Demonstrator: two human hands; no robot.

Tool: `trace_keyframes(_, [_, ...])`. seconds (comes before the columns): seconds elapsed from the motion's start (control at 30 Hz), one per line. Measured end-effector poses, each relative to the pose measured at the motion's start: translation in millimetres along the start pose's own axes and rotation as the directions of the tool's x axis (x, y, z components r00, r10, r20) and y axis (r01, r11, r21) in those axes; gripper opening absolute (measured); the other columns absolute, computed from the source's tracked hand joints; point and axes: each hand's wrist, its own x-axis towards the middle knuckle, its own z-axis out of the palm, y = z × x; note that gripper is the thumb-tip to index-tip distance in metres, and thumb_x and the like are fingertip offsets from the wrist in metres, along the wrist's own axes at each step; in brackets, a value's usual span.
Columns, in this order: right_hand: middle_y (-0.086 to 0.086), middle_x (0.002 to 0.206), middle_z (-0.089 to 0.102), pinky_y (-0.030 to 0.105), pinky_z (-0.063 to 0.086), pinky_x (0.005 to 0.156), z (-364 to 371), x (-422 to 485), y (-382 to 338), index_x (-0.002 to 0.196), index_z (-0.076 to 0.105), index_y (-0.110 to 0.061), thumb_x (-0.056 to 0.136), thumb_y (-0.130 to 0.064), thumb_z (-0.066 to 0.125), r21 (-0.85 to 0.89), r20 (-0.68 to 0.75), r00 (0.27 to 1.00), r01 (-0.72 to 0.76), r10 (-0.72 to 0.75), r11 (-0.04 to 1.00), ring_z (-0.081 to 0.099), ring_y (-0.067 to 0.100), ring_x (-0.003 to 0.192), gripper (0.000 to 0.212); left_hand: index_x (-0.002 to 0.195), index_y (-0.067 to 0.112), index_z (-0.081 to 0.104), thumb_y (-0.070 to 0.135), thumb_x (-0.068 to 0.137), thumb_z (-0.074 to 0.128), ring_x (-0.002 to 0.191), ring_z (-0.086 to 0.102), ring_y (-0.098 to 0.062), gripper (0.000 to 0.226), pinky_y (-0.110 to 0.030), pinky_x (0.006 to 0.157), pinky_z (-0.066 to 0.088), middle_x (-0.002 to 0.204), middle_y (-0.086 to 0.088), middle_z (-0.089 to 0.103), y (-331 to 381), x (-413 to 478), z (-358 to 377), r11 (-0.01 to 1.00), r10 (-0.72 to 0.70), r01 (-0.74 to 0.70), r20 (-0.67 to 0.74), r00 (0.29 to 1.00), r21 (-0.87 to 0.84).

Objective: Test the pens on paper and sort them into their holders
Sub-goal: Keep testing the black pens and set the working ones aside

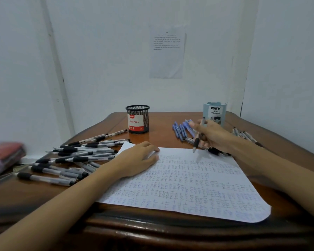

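The left hand (138,158) lies flat, palm down, fingers spread toward the far right. The right hand (213,135) is raised, its grip pinched closed, wrist bent.

Black mesh holder (137,119), pale blue organizer (214,113), seemingly blue pens (182,130)

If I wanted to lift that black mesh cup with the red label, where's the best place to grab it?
Wrap a hand around the middle of the black mesh cup, coming from the front or its right side. It stands upright and round, so the wall offers an even grip. The pile of black pens crowds its left, while the table to its right looks bare.
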Motion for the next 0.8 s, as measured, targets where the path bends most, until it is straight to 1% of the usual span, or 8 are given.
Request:
trace_keyframes(0.1, [0.008, 0.056, 0.049, 0.017, 0.035, 0.03, 0.9, 3.4, 3.7, 0.137, 0.019, -0.017, 0.087, -0.024, 0.062, -0.062, -0.088, 0.994, 0.055, -0.06, 0.997, 0.042, 0.015, 0.038, 0.066, 0.138, 0.024, 0.04, 0.041, 0.099, 0.033, 0.124, 0.04, -0.007, 0.043, -0.018, 0.096, 0.029, 0.143, 0.005, 0.038, 0.0, 0.0, 0.1, 1.0, 0.001, -0.001, 0.002, 1.0, 0.002])
trace_keyframes(0.33, [0.007, 0.066, 0.043, 0.014, 0.031, 0.031, 1.8, 6.6, 4.6, 0.127, 0.034, -0.012, 0.096, -0.012, 0.049, -0.187, -0.179, 0.956, 0.197, -0.231, 0.962, 0.04, 0.0, 0.029, 0.034, 0.139, 0.023, 0.039, 0.039, 0.1, 0.032, 0.125, 0.04, -0.008, 0.043, -0.021, 0.1, 0.031, 0.143, 0.005, 0.037, 1.3, -0.6, -0.5, 1.0, 0.007, -0.007, 0.002, 1.0, 0.011])
trace_keyframes(0.57, [0.012, 0.067, 0.049, 0.018, 0.032, 0.034, 4.7, 1.6, 2.7, 0.127, 0.037, -0.015, 0.094, -0.017, 0.054, -0.171, -0.106, 0.981, 0.14, -0.16, 0.975, 0.045, 0.009, 0.041, 0.036, 0.139, 0.024, 0.039, 0.039, 0.1, 0.032, 0.123, 0.04, -0.006, 0.042, -0.017, 0.097, 0.03, 0.142, 0.006, 0.037, 0.8, -0.4, 0.0, 1.0, 0.01, -0.01, 0.003, 1.0, -0.001])
trace_keyframes(0.6, [0.017, 0.071, 0.052, 0.019, 0.032, 0.038, 4.6, 0.8, 2.4, 0.125, 0.037, -0.017, 0.092, -0.021, 0.058, -0.164, -0.086, 0.989, 0.105, -0.121, 0.981, 0.045, 0.015, 0.047, 0.039, 0.139, 0.024, 0.039, 0.039, 0.1, 0.032, 0.123, 0.04, -0.006, 0.042, -0.017, 0.097, 0.03, 0.142, 0.006, 0.037, 0.9, -0.2, 0.1, 1.0, 0.009, -0.009, 0.002, 1.0, -0.001])
trace_keyframes(0.63, [0.027, 0.103, 0.052, 0.02, 0.031, 0.039, 4.0, 0.4, 2.5, 0.121, 0.037, -0.019, 0.089, -0.024, 0.062, -0.16, -0.071, 0.994, 0.067, -0.079, 0.985, 0.042, 0.018, 0.05, 0.041, 0.138, 0.024, 0.039, 0.039, 0.1, 0.032, 0.123, 0.04, -0.006, 0.042, -0.016, 0.096, 0.03, 0.142, 0.006, 0.037, 0.8, 0.0, 0.3, 1.0, 0.01, -0.01, 0.001, 1.0, -0.001])
trace_keyframes(0.67, [-0.006, 0.074, 0.037, 0.019, 0.028, 0.037, 3.4, 0.3, 2.6, 0.114, 0.04, -0.02, 0.085, -0.026, 0.066, -0.14, -0.051, 0.998, 0.033, -0.04, 0.99, 0.038, 0.015, 0.045, 0.04, 0.138, 0.024, 0.039, 0.039, 0.1, 0.032, 0.123, 0.04, -0.006, 0.042, -0.016, 0.096, 0.03, 0.142, 0.006, 0.037, 0.6, 0.3, 0.4, 1.0, 0.01, -0.01, 0.0, 1.0, -0.002])
trace_keyframes(0.7, [0.01, 0.062, 0.05, 0.017, 0.024, 0.034, 2.5, 0.8, 2.9, 0.105, 0.044, -0.018, 0.081, -0.027, 0.07, -0.097, -0.042, 0.999, 0.005, -0.009, 0.995, 0.033, 0.009, 0.039, 0.036, 0.138, 0.024, 0.039, 0.039, 0.1, 0.032, 0.123, 0.04, -0.006, 0.042, -0.016, 0.095, 0.03, 0.142, 0.006, 0.037, 0.4, 0.6, 0.5, 1.0, 0.01, -0.01, 0.0, 1.0, -0.003])
trace_keyframes(0.8, [-0.004, 0.044, 0.038, 0.014, 0.019, 0.028, -3.5, 5.5, 3.8, 0.074, 0.046, -0.014, 0.078, -0.02, 0.074, 0.145, -0.148, 0.987, -0.048, 0.07, 0.988, 0.023, 0.002, 0.028, 0.029, 0.139, 0.024, 0.039, 0.039, 0.1, 0.033, 0.123, 0.04, -0.006, 0.042, -0.015, 0.095, 0.029, 0.142, 0.006, 0.037, 0.3, 0.9, 0.5, 1.0, 0.011, -0.011, -0.001, 1.0, -0.005])
